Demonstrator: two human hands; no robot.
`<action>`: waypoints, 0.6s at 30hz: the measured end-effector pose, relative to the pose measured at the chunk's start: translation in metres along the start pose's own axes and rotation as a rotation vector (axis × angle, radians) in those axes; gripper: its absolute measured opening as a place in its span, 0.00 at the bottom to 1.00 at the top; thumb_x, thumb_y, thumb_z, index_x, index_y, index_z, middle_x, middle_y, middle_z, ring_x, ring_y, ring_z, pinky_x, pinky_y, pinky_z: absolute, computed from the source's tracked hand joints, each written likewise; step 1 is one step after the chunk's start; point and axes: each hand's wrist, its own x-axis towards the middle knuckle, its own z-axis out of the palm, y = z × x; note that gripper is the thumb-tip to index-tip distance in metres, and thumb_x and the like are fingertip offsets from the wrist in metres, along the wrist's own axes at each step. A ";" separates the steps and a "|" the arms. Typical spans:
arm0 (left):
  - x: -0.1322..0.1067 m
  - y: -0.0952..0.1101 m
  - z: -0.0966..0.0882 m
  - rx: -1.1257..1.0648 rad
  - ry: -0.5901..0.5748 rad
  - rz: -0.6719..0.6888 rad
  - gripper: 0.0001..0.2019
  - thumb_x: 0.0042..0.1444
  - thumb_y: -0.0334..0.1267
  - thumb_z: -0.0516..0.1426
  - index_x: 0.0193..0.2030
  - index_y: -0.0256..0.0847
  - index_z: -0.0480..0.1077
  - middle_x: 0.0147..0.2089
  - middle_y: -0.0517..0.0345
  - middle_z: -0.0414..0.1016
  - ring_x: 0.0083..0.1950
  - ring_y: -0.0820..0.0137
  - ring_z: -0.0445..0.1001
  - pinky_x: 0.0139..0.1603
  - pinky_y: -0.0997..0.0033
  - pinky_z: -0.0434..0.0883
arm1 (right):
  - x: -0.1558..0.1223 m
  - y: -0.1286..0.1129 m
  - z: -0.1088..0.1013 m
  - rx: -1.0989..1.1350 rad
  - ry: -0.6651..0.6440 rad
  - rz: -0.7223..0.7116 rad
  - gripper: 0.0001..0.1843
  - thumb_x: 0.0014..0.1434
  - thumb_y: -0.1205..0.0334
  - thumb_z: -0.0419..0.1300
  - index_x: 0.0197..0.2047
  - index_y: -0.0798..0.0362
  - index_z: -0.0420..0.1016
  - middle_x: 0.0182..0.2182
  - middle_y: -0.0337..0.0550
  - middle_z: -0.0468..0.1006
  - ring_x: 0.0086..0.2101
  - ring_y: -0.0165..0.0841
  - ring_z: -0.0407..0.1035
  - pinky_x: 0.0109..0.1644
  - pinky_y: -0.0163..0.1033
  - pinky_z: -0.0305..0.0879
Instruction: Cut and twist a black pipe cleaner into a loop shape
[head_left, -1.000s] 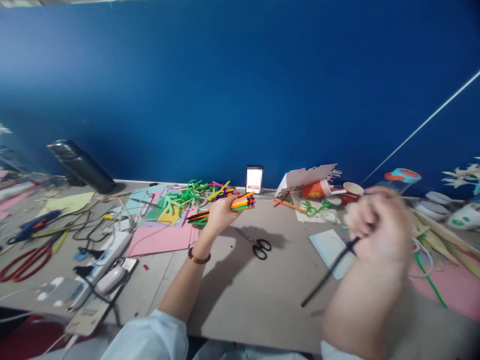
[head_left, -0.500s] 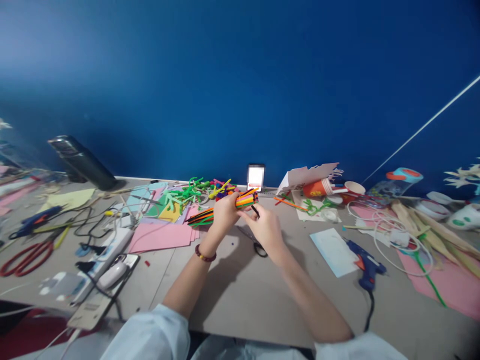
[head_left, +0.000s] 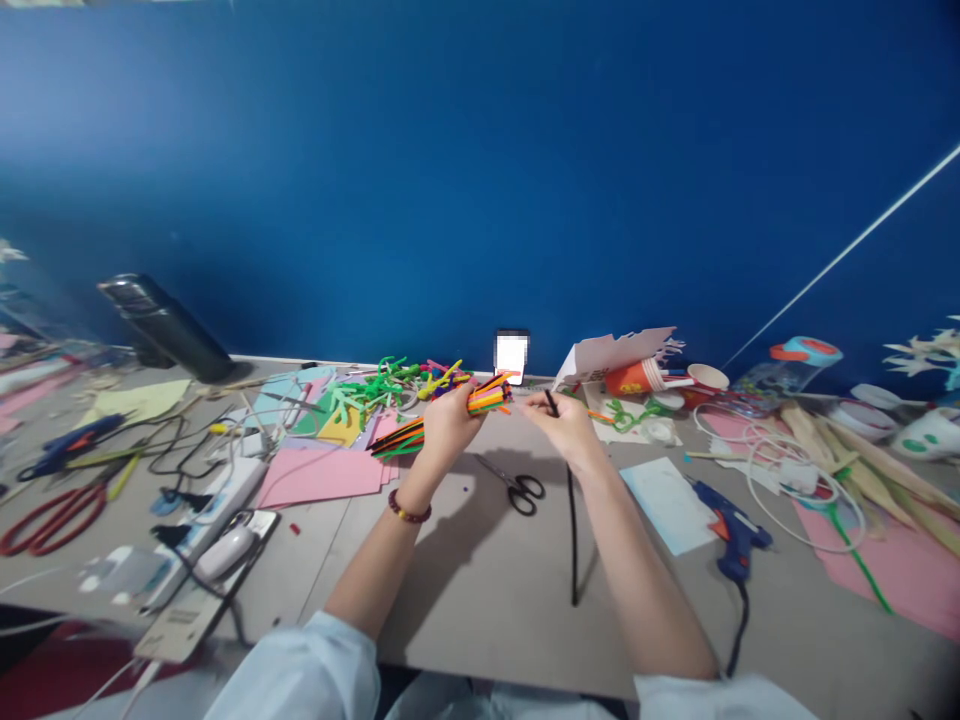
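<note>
My left hand [head_left: 448, 424] is closed round a bundle of coloured pipe cleaners [head_left: 450, 412], held above the grey table [head_left: 487, 590] near its far middle. A red bead bracelet sits on that wrist. Just to the right, my right hand [head_left: 564, 425] pinches the top end of a single black pipe cleaner [head_left: 573, 530]. The black strand hangs down past my wrist, its lower end near the table. Black-handled scissors [head_left: 517, 487] lie on the table between and below both hands.
A blue glue gun [head_left: 731, 527] lies at the right. Pink paper [head_left: 322, 475], loose pipe cleaners [head_left: 382, 385], red-handled scissors [head_left: 49, 518], cables and a power strip [head_left: 217, 500] fill the left. Orange paper cups [head_left: 637, 378], a phone [head_left: 511, 355] and a dark bottle [head_left: 165, 328] stand by the blue wall.
My right hand came in from the near right to the bundle, then drew right with the black pipe cleaner, which now hangs down. The left hand stayed put.
</note>
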 end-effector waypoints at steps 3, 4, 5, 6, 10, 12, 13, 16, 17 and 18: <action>0.000 -0.002 -0.001 -0.038 0.026 0.003 0.14 0.50 0.40 0.56 0.45 0.43 0.70 0.35 0.54 0.78 0.37 0.63 0.75 0.31 0.73 0.63 | 0.017 0.017 -0.023 -0.163 0.162 -0.039 0.14 0.43 0.52 0.61 0.27 0.55 0.73 0.16 0.34 0.65 0.20 0.27 0.56 0.24 0.32 0.51; 0.000 -0.002 -0.001 -0.052 0.037 0.006 0.14 0.50 0.41 0.56 0.44 0.44 0.71 0.35 0.55 0.78 0.37 0.63 0.75 0.31 0.73 0.63 | 0.022 0.025 -0.030 -0.253 0.237 -0.044 0.13 0.43 0.53 0.60 0.27 0.55 0.74 0.17 0.35 0.67 0.20 0.28 0.58 0.26 0.33 0.53; 0.000 -0.002 -0.002 -0.069 0.046 0.012 0.13 0.50 0.41 0.57 0.43 0.44 0.71 0.34 0.55 0.78 0.37 0.63 0.75 0.31 0.73 0.64 | 0.027 0.032 -0.035 -0.341 0.315 -0.031 0.13 0.44 0.53 0.59 0.27 0.55 0.74 0.17 0.37 0.68 0.21 0.30 0.60 0.27 0.34 0.54; 0.000 -0.002 -0.003 -0.088 0.053 0.021 0.12 0.49 0.40 0.57 0.41 0.43 0.71 0.34 0.55 0.78 0.36 0.63 0.75 0.31 0.73 0.64 | 0.032 0.039 -0.039 -0.427 0.359 -0.002 0.12 0.45 0.54 0.59 0.26 0.54 0.74 0.18 0.38 0.70 0.22 0.31 0.62 0.28 0.34 0.54; -0.001 -0.002 -0.008 -0.197 0.056 0.099 0.10 0.47 0.37 0.57 0.39 0.42 0.72 0.34 0.55 0.78 0.36 0.63 0.75 0.33 0.73 0.66 | 0.043 0.063 -0.047 -0.697 0.438 0.089 0.08 0.47 0.58 0.57 0.28 0.53 0.74 0.25 0.44 0.75 0.28 0.35 0.67 0.31 0.35 0.56; -0.001 -0.003 -0.009 -0.272 0.046 0.171 0.12 0.46 0.35 0.57 0.40 0.42 0.72 0.36 0.54 0.78 0.38 0.63 0.75 0.35 0.73 0.67 | 0.045 0.070 -0.049 -0.812 0.399 0.144 0.09 0.50 0.58 0.56 0.30 0.53 0.74 0.28 0.47 0.76 0.30 0.36 0.68 0.31 0.35 0.56; -0.001 -0.004 -0.009 -0.311 0.039 0.210 0.13 0.46 0.34 0.57 0.41 0.41 0.72 0.37 0.54 0.78 0.38 0.64 0.75 0.37 0.72 0.68 | 0.046 0.073 -0.050 -0.864 0.367 0.172 0.10 0.51 0.57 0.55 0.31 0.53 0.75 0.29 0.48 0.76 0.31 0.37 0.68 0.31 0.35 0.56; -0.002 -0.006 -0.009 -0.400 0.028 0.295 0.16 0.45 0.32 0.57 0.43 0.41 0.72 0.39 0.54 0.78 0.40 0.64 0.75 0.41 0.71 0.69 | 0.047 0.078 -0.051 -0.938 0.277 0.191 0.12 0.54 0.59 0.53 0.37 0.52 0.75 0.33 0.48 0.76 0.32 0.36 0.68 0.31 0.35 0.56; -0.002 -0.006 -0.008 -0.416 0.029 0.309 0.16 0.44 0.31 0.57 0.43 0.41 0.72 0.39 0.54 0.78 0.40 0.64 0.75 0.42 0.71 0.69 | 0.048 0.080 -0.051 -0.934 0.260 0.180 0.12 0.54 0.60 0.53 0.38 0.51 0.75 0.33 0.47 0.76 0.32 0.35 0.68 0.31 0.35 0.56; -0.002 -0.006 -0.008 -0.426 0.029 0.320 0.16 0.44 0.31 0.57 0.43 0.41 0.72 0.39 0.54 0.78 0.41 0.64 0.75 0.42 0.70 0.69 | 0.048 0.081 -0.050 -0.923 0.252 0.170 0.12 0.54 0.61 0.53 0.38 0.51 0.75 0.32 0.46 0.76 0.31 0.34 0.67 0.31 0.34 0.56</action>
